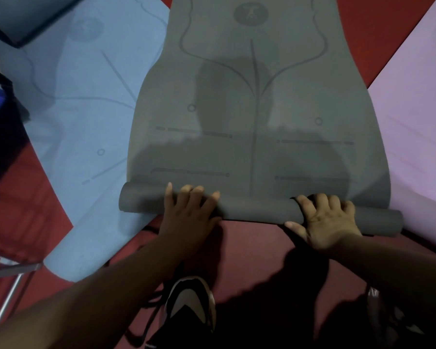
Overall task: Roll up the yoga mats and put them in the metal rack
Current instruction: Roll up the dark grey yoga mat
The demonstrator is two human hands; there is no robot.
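A grey yoga mat point(257, 102) lies flat on the red floor and runs away from me. Its near end is wound into a thin roll point(252, 207) that lies crosswise just ahead of my feet. My left hand point(189, 210) presses on the left part of the roll with its fingers spread and fairly straight over the top. My right hand point(322, 220) grips the right part, with the fingers curled over the roll and the thumb on its near side. A blue mat point(86, 122) lies unrolled to the left and a lilac mat point(418, 122) to the right.
A metal frame leg point(10, 290) stands at the lower left, beside a dark box-like stack point(0, 117) along the left edge. My shoes point(189, 306) are on the red floor point(252, 248) just behind the roll. The grey mat overlaps the blue mat's edge.
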